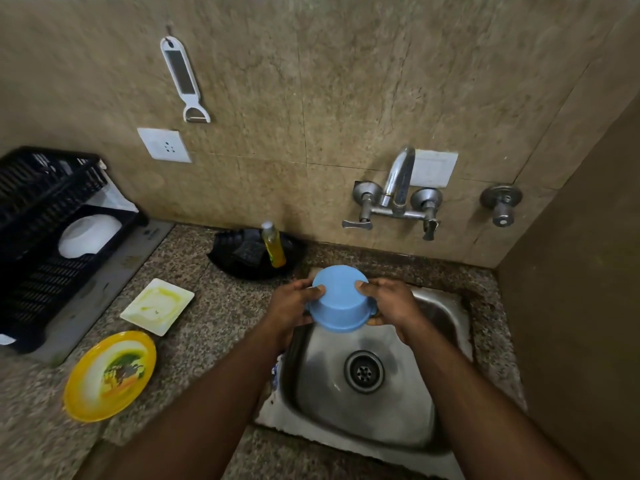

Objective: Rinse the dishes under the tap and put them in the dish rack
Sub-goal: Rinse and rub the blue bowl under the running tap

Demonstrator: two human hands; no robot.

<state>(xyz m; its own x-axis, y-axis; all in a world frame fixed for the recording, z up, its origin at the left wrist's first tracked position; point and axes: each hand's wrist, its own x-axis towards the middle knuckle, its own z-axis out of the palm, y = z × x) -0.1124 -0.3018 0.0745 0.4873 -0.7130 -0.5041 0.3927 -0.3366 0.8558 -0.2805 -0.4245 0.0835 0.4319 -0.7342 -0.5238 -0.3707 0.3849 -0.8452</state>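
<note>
- While both hands are reaching out over the far left corner of the steel sink [408, 420], they are holding a blue bowl [337, 301] between them, upside down, its flat base tilted up and away.
- The left hand [289, 304] is gripping the bowl's left side, thumb lying on the base and the other fingers curling under the rim.
- The right hand [391, 303] is clamping the right side, thumb pressing on the base and fingers wrapping round a small lug at the rim.
- The tap [398, 183] is sticking out of the tiled wall beyond the sink, its spout sitting farther right than the bowl; no water is showing under it.
- The sink basin is lying bare, with its round drain [364, 371] near the middle.
- A black dish rack [38, 268] is standing at the far left on the counter, and a white bowl [88, 236] is resting in it, tilted on its side.
- A square white plate [157, 305] smeared with yellowish residue is lying on the granite counter [214, 327] between the rack and the sink.
- A round yellow plate [110, 375] with a picture in its centre is lying nearer, just beside the square one but apart from it.
- A yellow soap bottle [273, 245] is standing in a black tray [254, 254] against the wall, just left of the sink.
- A white peeler [185, 79] is hanging on the wall above a white socket [164, 145].
</note>
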